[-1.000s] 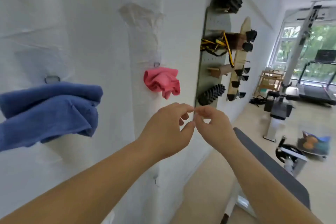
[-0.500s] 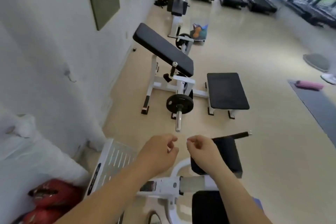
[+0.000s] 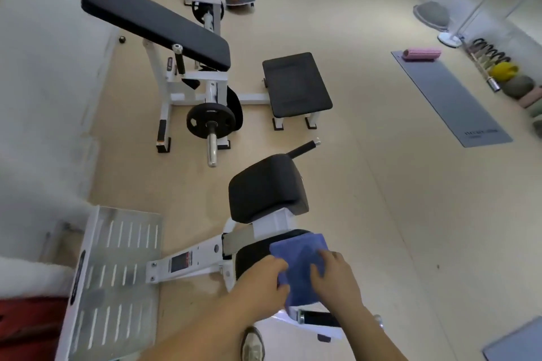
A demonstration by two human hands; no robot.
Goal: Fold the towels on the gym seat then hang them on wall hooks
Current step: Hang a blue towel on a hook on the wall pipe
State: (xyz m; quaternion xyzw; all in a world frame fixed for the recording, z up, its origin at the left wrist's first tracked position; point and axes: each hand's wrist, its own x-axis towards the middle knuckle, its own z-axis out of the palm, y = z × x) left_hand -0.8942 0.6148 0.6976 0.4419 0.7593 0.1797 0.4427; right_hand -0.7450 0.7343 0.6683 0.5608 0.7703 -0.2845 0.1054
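A blue towel [image 3: 299,258] lies on the black gym seat [image 3: 249,258] of the white leg machine near the bottom of the view. My left hand [image 3: 261,281] grips the towel's left edge, fingers curled over it. My right hand [image 3: 337,278] presses down on the towel's right side, fingers closed on the cloth. The wall hooks and the towels hung on them are out of sight.
A black back pad [image 3: 267,184] rises just beyond the seat. A metal foot plate [image 3: 117,272] sits to the left by the white wall. Farther off stand an incline bench [image 3: 152,20] with a weight plate [image 3: 209,123], a flat pad [image 3: 296,85], and a grey mat [image 3: 451,97].
My view swung from the wall with hung blue and pink towels down to the floor machines. Both hands dropped from mid-air, empty, onto the blue towel on the seat.
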